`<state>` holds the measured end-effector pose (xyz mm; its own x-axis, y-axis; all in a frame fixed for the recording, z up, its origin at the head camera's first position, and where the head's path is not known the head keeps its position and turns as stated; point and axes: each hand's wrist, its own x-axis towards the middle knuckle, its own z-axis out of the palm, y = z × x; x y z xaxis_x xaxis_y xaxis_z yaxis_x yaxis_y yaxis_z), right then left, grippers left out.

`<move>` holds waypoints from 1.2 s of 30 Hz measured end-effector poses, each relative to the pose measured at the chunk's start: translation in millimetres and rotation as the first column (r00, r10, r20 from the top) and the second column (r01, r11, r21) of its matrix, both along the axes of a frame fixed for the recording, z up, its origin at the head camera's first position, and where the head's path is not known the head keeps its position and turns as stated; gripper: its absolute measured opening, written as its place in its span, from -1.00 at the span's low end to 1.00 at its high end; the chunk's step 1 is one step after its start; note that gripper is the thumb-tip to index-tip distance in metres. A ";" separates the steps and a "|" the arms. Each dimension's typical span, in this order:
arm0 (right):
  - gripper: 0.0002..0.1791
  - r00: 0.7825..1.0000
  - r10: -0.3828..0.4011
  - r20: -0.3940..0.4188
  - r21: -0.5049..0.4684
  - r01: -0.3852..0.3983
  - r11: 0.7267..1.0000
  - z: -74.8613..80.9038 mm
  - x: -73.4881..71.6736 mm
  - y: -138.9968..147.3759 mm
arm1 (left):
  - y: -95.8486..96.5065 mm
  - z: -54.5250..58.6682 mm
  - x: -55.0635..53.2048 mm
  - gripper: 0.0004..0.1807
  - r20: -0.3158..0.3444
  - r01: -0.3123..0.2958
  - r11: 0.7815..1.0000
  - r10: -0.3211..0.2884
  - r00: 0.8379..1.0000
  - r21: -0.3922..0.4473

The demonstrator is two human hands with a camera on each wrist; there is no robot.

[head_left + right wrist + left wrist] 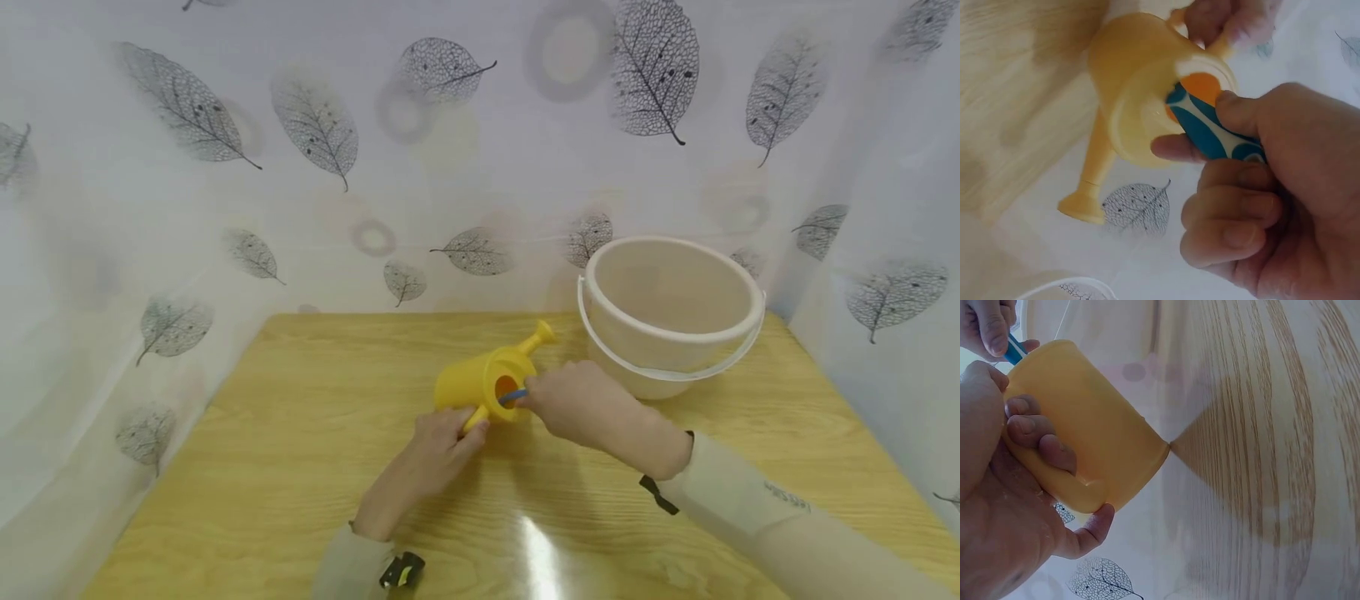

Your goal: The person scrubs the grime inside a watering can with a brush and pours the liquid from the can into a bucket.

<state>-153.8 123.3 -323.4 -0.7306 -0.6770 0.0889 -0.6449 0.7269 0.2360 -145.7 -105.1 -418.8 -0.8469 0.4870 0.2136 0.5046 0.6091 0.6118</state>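
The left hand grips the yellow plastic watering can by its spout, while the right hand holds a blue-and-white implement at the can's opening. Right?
Not quite: the left wrist view shows the left hand gripping the yellow plastic watering can by its handle, not its spout. The right hand and blue-and-white implement are as stated.

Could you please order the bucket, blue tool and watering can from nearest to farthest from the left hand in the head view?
1. Watering can: gripped by the left hand.
2. Blue tool: at the can's opening, in the right hand.
3. Bucket: farther right.
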 end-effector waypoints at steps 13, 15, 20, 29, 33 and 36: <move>-0.56 0.974 0.004 0.226 -0.085 0.015 0.996 11.0 -8.8 -1.5 | 3.9 0.0 -0.6 -0.67 -0.064 0.027 0.999 -0.028 0.998 -0.021; -0.54 0.973 -0.006 0.232 -0.084 0.026 0.996 9.4 -8.2 -2.1 | 3.9 0.3 -0.3 -0.67 -0.055 0.019 0.999 -0.021 0.998 -0.032; -0.48 0.969 -0.048 0.241 -0.087 0.071 0.994 14.3 -6.0 -0.1 | 3.2 1.2 0.4 -0.65 -0.043 0.012 0.999 -0.013 0.999 -0.034; -0.51 0.962 -0.056 0.268 -0.147 0.098 0.984 6.7 -5.5 1.9 | 2.9 0.0 0.3 -0.64 -0.037 0.018 0.999 -0.019 0.999 -0.038; -0.51 0.964 -0.058 0.259 -0.208 0.114 0.971 -1.9 -3.5 8.6 | 2.4 -0.3 0.3 -0.65 -0.027 0.016 0.999 -0.017 0.999 -0.029; -0.55 0.966 -0.042 0.255 -0.257 0.110 0.960 -6.2 -1.3 14.6 | 2.2 -0.3 0.2 -0.65 -0.058 0.009 0.999 -0.011 0.998 -0.031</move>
<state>-155.1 137.9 -329.6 -0.8008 -0.5948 0.0709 -0.5986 0.7903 -0.1311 -145.5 -102.9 -419.1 -0.8287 0.5022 0.2471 0.5448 0.6222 0.5622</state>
